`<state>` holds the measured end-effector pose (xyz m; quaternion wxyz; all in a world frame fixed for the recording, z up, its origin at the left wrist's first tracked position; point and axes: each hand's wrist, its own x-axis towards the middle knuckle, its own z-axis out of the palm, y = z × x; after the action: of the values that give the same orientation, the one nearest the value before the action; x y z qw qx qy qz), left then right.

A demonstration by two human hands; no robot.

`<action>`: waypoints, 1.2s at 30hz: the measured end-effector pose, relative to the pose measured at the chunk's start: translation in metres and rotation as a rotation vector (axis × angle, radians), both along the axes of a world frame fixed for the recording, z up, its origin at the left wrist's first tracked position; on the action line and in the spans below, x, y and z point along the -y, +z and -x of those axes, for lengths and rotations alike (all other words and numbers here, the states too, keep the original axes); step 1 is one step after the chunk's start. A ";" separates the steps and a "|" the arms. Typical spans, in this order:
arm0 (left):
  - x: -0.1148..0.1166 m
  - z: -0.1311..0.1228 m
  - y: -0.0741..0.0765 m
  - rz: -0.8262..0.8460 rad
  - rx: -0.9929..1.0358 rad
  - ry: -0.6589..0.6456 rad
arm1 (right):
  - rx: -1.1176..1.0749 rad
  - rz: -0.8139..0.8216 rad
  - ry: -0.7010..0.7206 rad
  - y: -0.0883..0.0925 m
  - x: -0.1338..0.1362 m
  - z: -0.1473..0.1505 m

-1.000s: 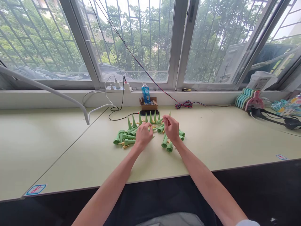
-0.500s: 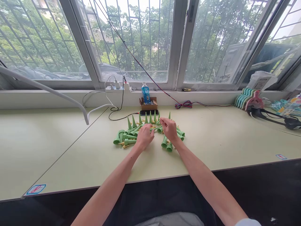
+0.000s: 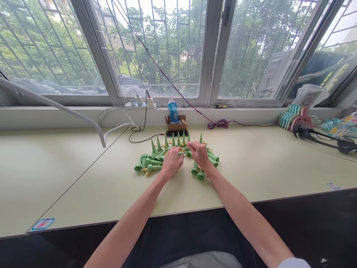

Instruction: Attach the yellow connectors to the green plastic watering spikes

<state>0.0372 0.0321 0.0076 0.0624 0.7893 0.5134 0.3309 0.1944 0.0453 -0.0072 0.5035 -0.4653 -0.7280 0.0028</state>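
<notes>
Centrally, mid-frame: both hands down in the pile of green cones [image 3: 152,163] on the table [image 3: 264,163]. Left hand [image 3: 170,163] curled over lying pieces; right hand [image 3: 198,155] pinching among them, grip contents unclear. Likely sorting step; next calls for singling one cone.

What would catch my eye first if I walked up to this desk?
Probably the heap of green cone spikes mid-desk, some lying flat, a row standing upright at the back. The left hand and right hand rest among them. Behind stands a blue water bottle by a small cardboard box, under barred windows.
</notes>
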 end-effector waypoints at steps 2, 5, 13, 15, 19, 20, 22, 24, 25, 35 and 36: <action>0.001 0.000 0.001 0.010 -0.001 -0.004 | 0.006 0.007 -0.001 0.000 0.000 0.000; 0.002 0.000 0.002 0.026 -0.002 -0.009 | 0.007 0.003 0.005 -0.001 -0.001 0.001; 0.002 -0.001 0.003 0.023 -0.005 -0.009 | 0.007 -0.007 0.018 0.000 0.000 0.001; 0.002 -0.001 0.003 0.016 -0.001 -0.011 | 0.008 -0.004 0.014 -0.001 -0.001 0.001; 0.001 0.000 0.002 0.013 0.003 -0.015 | 0.000 -0.007 -0.008 -0.001 -0.001 0.001; 0.001 0.000 0.002 0.012 0.006 -0.016 | -0.002 -0.004 -0.014 -0.001 -0.001 0.001; 0.001 0.000 0.001 0.011 0.010 -0.016 | -0.005 0.003 -0.020 -0.001 -0.002 0.001; 0.001 0.000 0.001 0.014 0.011 -0.015 | -0.008 0.007 -0.022 -0.002 -0.003 0.000; 0.001 0.000 0.001 0.017 0.011 -0.014 | -0.009 0.007 -0.022 -0.002 -0.004 0.000; -0.001 0.001 -0.001 0.005 0.009 -0.029 | -0.009 0.040 -0.032 -0.003 -0.012 -0.001; -0.001 0.001 -0.002 0.006 0.009 -0.031 | -0.006 0.047 -0.031 -0.003 -0.012 -0.002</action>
<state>0.0364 0.0334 0.0061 0.0721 0.7955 0.5019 0.3319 0.1960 0.0576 -0.0106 0.4948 -0.4880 -0.7189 0.0134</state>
